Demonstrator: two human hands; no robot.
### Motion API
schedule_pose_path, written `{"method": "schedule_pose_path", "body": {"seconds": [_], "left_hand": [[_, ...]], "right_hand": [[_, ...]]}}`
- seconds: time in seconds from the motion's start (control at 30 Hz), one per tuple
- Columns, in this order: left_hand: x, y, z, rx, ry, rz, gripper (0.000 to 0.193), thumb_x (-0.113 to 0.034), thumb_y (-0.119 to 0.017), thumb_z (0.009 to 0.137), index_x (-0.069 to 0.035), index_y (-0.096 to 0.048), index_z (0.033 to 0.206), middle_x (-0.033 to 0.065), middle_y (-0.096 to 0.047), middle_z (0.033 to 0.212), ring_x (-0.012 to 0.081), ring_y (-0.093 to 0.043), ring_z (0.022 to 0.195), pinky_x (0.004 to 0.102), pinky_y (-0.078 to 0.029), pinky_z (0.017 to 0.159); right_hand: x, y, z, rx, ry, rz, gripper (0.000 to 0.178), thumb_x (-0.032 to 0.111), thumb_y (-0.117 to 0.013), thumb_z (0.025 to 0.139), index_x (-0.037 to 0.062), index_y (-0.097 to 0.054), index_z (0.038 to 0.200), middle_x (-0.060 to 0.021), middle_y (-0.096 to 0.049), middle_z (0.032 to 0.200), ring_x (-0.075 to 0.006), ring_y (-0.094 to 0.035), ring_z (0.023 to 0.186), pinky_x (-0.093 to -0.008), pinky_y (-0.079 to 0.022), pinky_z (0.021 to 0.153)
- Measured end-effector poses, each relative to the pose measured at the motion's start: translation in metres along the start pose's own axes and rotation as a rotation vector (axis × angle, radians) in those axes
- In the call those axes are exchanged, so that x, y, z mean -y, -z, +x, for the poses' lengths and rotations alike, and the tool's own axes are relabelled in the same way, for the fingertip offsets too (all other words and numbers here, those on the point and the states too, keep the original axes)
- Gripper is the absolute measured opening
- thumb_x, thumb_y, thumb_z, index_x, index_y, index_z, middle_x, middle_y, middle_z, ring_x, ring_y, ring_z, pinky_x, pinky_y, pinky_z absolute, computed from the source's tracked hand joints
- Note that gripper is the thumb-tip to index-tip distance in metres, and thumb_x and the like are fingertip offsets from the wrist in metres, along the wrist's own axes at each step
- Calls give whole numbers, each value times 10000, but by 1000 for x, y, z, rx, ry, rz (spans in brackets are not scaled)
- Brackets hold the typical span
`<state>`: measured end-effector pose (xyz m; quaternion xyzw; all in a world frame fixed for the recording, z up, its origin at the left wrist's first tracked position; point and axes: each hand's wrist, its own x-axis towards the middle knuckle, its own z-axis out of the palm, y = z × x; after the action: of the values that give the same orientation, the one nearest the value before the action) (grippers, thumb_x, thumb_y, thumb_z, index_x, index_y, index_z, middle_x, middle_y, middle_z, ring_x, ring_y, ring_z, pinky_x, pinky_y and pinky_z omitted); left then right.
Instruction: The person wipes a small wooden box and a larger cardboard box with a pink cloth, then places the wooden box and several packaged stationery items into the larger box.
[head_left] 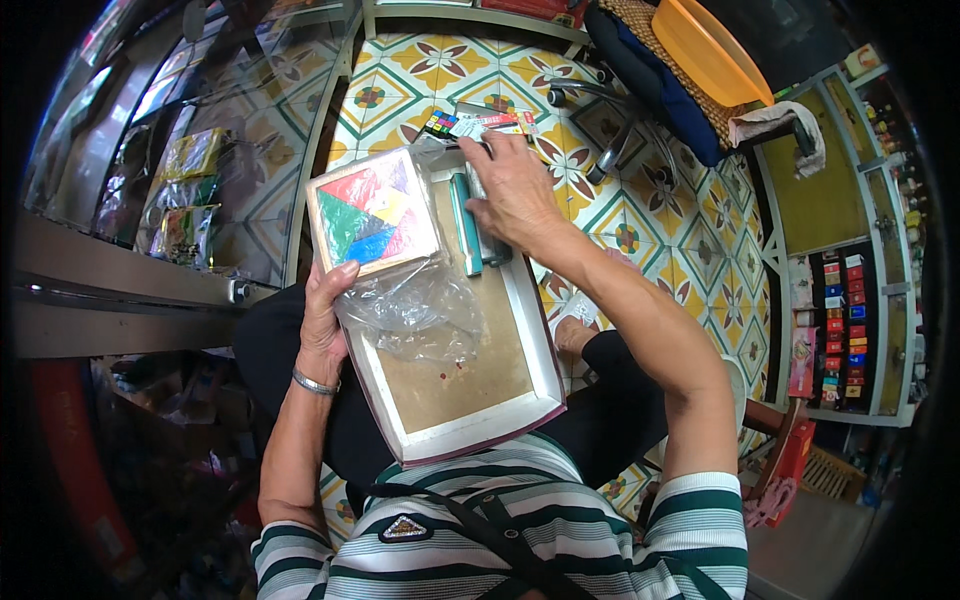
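At the left edge of the shallow tray, a square tangram puzzle is gripped by the left hand: its thumb is pressed on the puzzle's near edge, while the other fingers are hidden below. At the tray's far right corner, a dark grey object is covered in part by the right hand, whose fingers are slightly spread and bent; whether they are closed on anything cannot be told. Just left of that object, inside the tray, a slim green item is seen lying lengthwise. The puzzle is framed in pale wood and filled with flat pieces in red, green, blue, yellow, pink and purple. It is wrapped in clear plastic, whose loose, crumpled end is draped over the tray's brown bottom. Beyond the tray's far edge, small colourful packages are seen on the tiled floor.
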<state>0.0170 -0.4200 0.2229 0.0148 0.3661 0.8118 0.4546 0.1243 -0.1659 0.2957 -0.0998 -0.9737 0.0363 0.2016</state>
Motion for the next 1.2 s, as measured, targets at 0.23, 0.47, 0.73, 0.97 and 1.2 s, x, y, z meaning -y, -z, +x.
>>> {"method": "schedule_pose_path", "body": {"seconds": [0.23, 0.47, 0.73, 0.97, 1.2], "left_hand": [[-2, -12, -4, -1, -43, 1, 595, -76, -686, 825, 26, -441, 1358, 144, -614, 1213, 229, -641, 1063, 370, -530, 953], [-1, -17, -6, 18, -71, 44, 499, -116, -655, 875, 19, -482, 1323, 146, -627, 1195, 244, -649, 1058, 395, -548, 939], [8, -5, 1, -31, -60, 61, 417, -115, -674, 872, 11, -539, 1246, 106, -655, 1094, 220, -658, 970, 365, -557, 882], [6, 24, -3, -204, -2, 18, 319, -107, -695, 858, -25, -603, 1153, 78, -667, 1017, 192, -648, 956, 354, -541, 871], [-3, 16, -8, -242, 54, 70, 361, -174, -693, 877, -9, -595, 1183, 113, -670, 1101, 239, -648, 999, 403, -536, 915]], "right_hand": [[-23, 9, -33, 130, -161, 255, 234, 109, -720, 777, 40, -668, 994, -137, -569, 1004, -335, -562, 972, -432, -496, 809], [9, 20, -65, 47, -83, 189, 154, 138, -714, 800, 43, -631, 888, -132, -529, 865, -320, -594, 814, -442, -486, 671], [32, 7, -95, 166, -80, 104, 246, 213, -702, 836, 84, -644, 1036, -93, -568, 891, -274, -592, 826, -396, -471, 701], [50, -25, -101, 30, -47, 10, 283, 85, -595, 791, 56, -625, 1070, -77, -527, 846, -239, -567, 813, -386, -447, 700], [46, -23, -109, -223, -155, 180, 221, 117, -666, 760, 90, -648, 979, -57, -511, 786, -199, -581, 705, -336, -456, 568]]}}
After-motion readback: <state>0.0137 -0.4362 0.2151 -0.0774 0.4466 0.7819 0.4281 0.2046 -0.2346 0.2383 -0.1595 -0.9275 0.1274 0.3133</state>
